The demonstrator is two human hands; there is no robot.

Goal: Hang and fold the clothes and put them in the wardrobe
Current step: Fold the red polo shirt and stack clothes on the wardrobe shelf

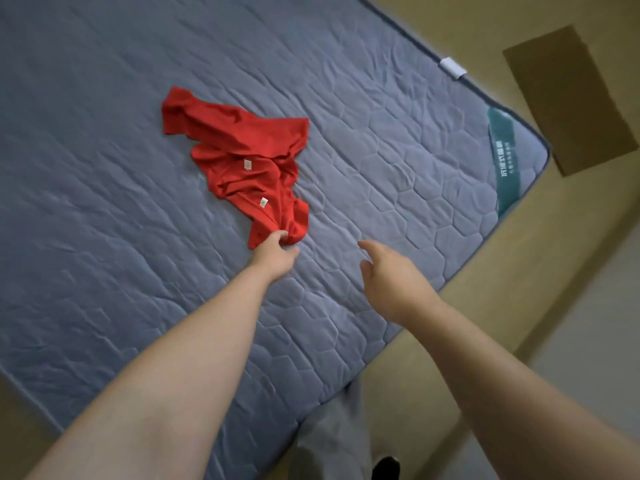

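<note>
A crumpled red garment (242, 161) with two small white labels lies on the grey-blue quilted mattress (104, 202). My left hand (275, 252) grips the garment's near corner, with the fingers curled into the cloth. My right hand (388, 271) hovers over the bare mattress to the right of the garment, with fingers relaxed and the index finger stretched forward, holding nothing. Both forearms reach in from the bottom of the view.
The mattress lies on a tan floor, with its near edge and its right corner, which bears a teal label (502, 157), in view. A flat piece of brown cardboard (568, 98) lies on the floor beyond that corner. Grey trouser legs and a dark shoe (384, 467) show at the bottom.
</note>
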